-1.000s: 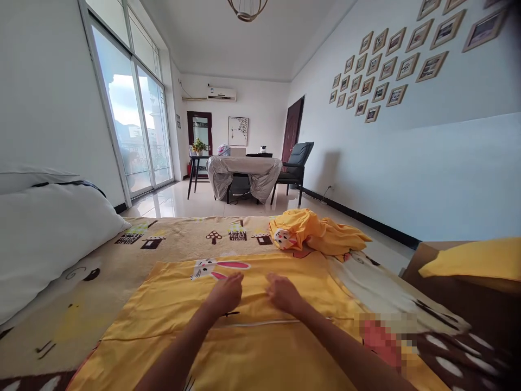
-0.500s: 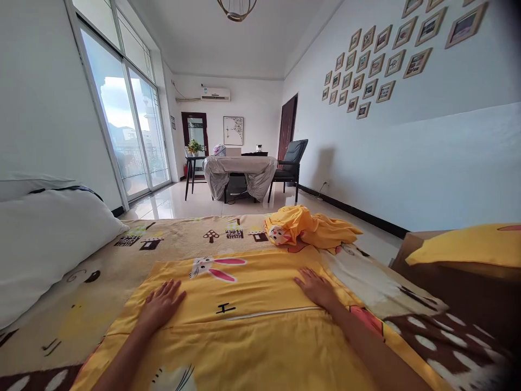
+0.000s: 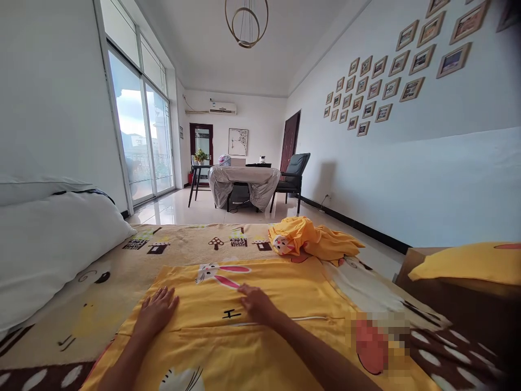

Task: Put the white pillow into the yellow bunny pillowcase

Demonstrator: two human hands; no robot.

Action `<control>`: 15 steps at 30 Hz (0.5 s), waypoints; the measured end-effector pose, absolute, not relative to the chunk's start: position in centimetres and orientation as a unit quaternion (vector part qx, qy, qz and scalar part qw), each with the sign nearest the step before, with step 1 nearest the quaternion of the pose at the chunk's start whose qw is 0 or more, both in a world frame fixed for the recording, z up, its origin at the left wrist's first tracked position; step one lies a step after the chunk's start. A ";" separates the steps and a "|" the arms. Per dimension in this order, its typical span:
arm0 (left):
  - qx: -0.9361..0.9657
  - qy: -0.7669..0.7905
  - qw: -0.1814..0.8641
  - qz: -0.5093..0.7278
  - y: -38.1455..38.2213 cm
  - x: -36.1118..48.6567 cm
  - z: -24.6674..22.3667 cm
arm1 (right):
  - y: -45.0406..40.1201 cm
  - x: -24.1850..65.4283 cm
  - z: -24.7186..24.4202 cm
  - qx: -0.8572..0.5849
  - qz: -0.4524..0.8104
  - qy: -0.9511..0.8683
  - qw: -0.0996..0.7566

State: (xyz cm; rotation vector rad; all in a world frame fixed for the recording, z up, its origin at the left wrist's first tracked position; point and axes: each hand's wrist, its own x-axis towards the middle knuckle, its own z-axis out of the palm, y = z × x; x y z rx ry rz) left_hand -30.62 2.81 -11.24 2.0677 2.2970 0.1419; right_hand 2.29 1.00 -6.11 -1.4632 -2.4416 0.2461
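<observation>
A yellow cloth (image 3: 293,279) printed with a rabbit with pink ears lies spread on the bed, a pale zip line running across it. My left hand (image 3: 157,312) rests flat on its left part, fingers apart, holding nothing. Over the middle, near the tip of a pink ear, is my right hand (image 3: 255,304), its fingers bent in and one reaching toward the ear; whether they pinch any fabric is too small to tell. A crumpled yellow cloth (image 3: 313,239) with a small printed face lies beyond the spread one, to the right.
White pillows (image 3: 52,239) lie at the left on the patterned blanket (image 3: 109,304). At the right, a yellow item (image 3: 468,263) rests on a brown box (image 3: 423,282). A covered table (image 3: 244,175) and a black chair (image 3: 293,174) stand beyond the bed.
My right hand has moved left from the right part of the cloth to its middle, and its fingers have bent in. My left hand stays flat at the left. The view has tilted slightly up.
</observation>
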 end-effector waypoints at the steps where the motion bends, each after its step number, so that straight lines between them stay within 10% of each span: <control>1: 0.669 0.741 0.026 0.046 2.8 -30.7 -11.2 | 0.2 -0.7 -6.5 -0.466 0.107 -0.866 0.147; 15: 0.686 0.724 0.029 0.064 2.6 -31.2 -10.6 | 1.5 -1.3 -9.8 -0.452 0.174 -0.866 0.127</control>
